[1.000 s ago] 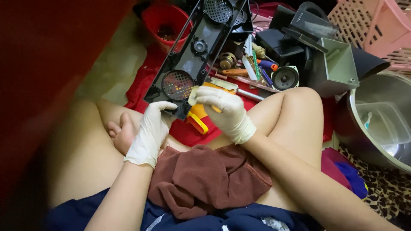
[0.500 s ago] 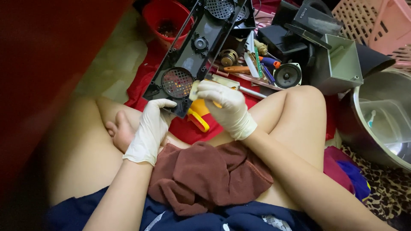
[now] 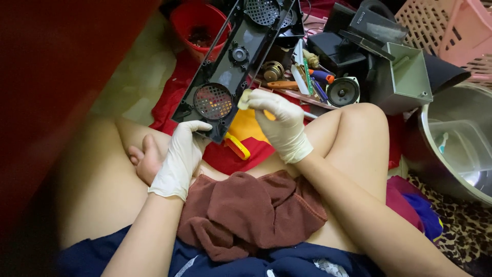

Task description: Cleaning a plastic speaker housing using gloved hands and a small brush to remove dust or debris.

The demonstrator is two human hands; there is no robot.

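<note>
while left hand (image 3: 179, 156) grips black speaker panel (image 3: 233, 61), pale pad (image 3: 244, 99) pinched in right fingers (image 3: 256, 100)

Both gloves white, left hand (image 3: 179, 159) & right hand (image 3: 279, 123); panel (image 3: 233, 66) black w/ red mesh grille; cloth (image 3: 251, 213) brown; bucket (image 3: 197, 25) red; basket (image 3: 451, 31) pink; mat (image 3: 461, 225) leopard print; shorts (image 3: 215, 261) navy

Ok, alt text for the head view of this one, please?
A seated person's gloved left hand steadies the lower end of a long black speaker panel while the gloved right hand presses a small pale pad to its edge. A brown cloth lies on the lap; tools, a loose speaker and a red bucket lie beyond.
</note>
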